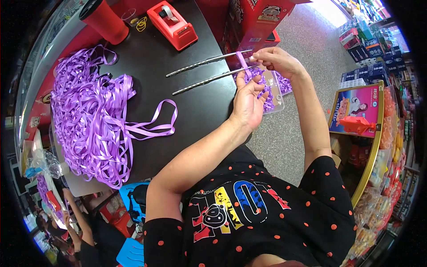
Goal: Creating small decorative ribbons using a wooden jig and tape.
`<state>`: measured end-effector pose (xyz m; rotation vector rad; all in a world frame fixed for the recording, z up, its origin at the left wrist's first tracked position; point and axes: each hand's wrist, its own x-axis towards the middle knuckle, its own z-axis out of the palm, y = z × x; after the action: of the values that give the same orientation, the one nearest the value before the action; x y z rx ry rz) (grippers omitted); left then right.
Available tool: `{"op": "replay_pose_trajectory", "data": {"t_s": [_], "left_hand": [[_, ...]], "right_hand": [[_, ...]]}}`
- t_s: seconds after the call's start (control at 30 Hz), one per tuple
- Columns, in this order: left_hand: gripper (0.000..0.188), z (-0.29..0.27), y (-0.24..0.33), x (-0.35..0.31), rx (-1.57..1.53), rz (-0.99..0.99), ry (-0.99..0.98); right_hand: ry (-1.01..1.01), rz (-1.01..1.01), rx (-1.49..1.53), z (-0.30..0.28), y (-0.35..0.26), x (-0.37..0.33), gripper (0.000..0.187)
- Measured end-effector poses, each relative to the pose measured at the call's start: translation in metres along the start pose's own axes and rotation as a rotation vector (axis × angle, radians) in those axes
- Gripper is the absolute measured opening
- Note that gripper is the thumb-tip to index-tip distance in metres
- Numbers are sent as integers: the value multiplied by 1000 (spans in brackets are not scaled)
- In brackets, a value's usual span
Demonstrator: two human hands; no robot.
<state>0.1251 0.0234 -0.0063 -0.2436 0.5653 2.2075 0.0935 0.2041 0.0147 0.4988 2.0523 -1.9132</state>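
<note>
Two twisted metal rods (198,66) lie roughly parallel, extending rightward past the dark table's edge. A short purple ribbon (241,59) spans both near their right ends. My left hand (250,100), palm up, has its thumb and curled fingertips on the ribbon at the lower rod. My right hand (279,62) pinches at the ribbon just right of the rods; the pinched end itself is mostly hidden by the fingers. Beneath my hands, a clear plastic box (280,107) holds many small purple ribbon pieces (268,105). A big tangled heap of purple ribbon (98,129) covers the table's left side, one loop trailing rightward.
A red tape dispenser (180,35) and a red cup (106,24) stand at the table's far side, with yellow rubber bands (141,24) between. Red cartons (253,26) rise beyond the box. Gold-framed shelves (378,129) line the right. Another person's arms (78,222) show lower left.
</note>
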Motion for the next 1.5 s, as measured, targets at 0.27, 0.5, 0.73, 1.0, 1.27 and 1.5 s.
{"op": "replay_pose_trajectory", "data": {"t_s": [0.27,0.5,0.73,1.0,1.27,1.5], "left_hand": [[68,1,0,-1,4,7,3],[65,1,0,-1,-13,-4,11],[64,1,1,-1,-21,-4,2],[66,1,1,-2,-17,-7,5],[66,3,2,-3,-13,-6,-2],[66,1,1,-1,-33,-9,22]], "right_hand": [[-99,14,71,-4,14,17,17],[-106,56,147,-2,21,19,21],[-130,60,220,-2,27,18,21],[-85,50,271,-11,40,24,17],[31,46,311,-6,33,15,19],[-72,94,489,20,34,17,25]]}}
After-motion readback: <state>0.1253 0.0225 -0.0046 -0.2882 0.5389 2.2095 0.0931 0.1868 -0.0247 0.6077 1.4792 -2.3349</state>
